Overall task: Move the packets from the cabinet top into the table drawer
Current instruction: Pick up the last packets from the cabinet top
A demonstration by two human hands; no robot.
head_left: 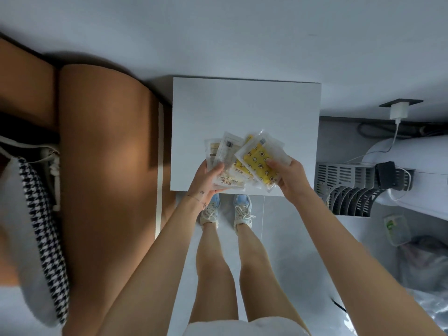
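From the head view, looking straight down, she stands at a white cabinet top [242, 110] in the middle of the frame and holds a fan of packets [242, 163] in both hands, just above its near edge. None of them lie loose on the surface.

I count two yellow packets and at least three pale ones. They overlap so much that I can't be sure of the full number. The star packet [260, 162], yellow with a small printed pattern, lies on top at the right of the fan, and the other yellow one peeks out from under its left edge. The pale packets [226, 149] spread up and to the left, one of them with a barcode near its top.

Her left hand [207, 179] pinches the pale packets at their lower left, with the thumb pressed on top and the fingers curled beneath. Her right hand [292, 178] pinches the star packet at its lower right corner, with the thumb flat on its face and the fingers under it. So the fan sits between the two hands, reaching up and away from both.

Two shoes [209, 210] show on the floor below the cabinet's near edge. A brown padded panel [101, 146] fills the left of the frame, with houndstooth cloth [46, 226] at lower left. At right is one grey slotted rack [344, 183], and above it one white plug [398, 112] with its cable hanging down.
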